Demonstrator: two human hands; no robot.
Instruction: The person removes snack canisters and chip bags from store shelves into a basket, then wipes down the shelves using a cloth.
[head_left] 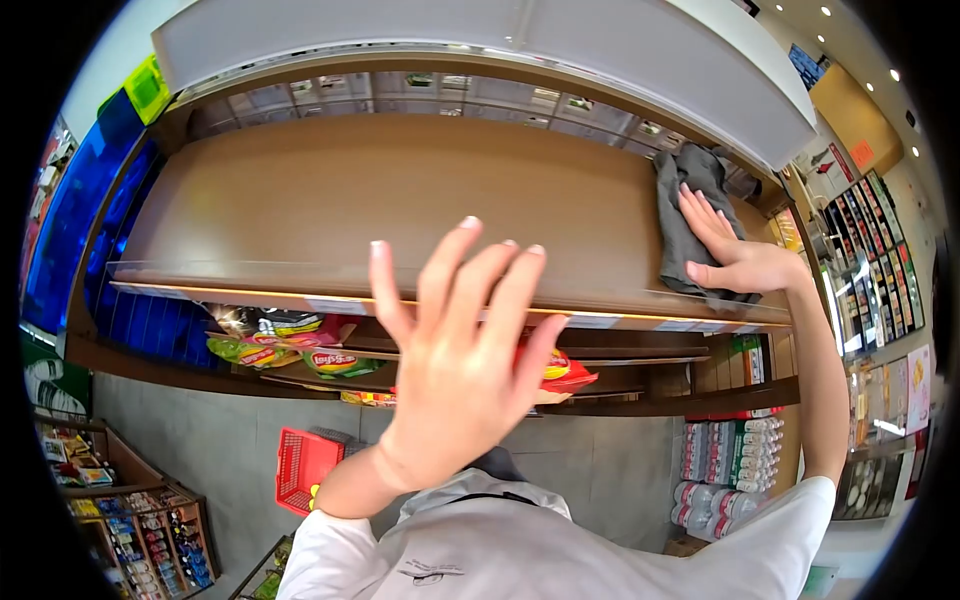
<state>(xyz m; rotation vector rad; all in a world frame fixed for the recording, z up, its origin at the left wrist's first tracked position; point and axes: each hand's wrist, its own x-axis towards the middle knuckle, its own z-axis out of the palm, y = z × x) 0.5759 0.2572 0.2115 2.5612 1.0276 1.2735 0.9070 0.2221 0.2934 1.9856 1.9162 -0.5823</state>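
Observation:
My right hand (735,255) lies flat with fingers stretched on a dark grey cloth (690,235), pressing it to the right end of a brown shelf (400,190). The cloth is crumpled and reaches from the shelf's back edge toward its front lip. My left hand (465,340) is raised in front of the shelf's front edge, fingers spread, holding nothing. It hides part of the price strip (335,304) and the lower shelf behind it.
Below, bags of chips (340,362) lie on a lower shelf. A red basket (305,470) sits on the grey floor to the left, and packs of bottles (725,470) stand at the right. A clear plastic lip (230,273) runs along the shelf front.

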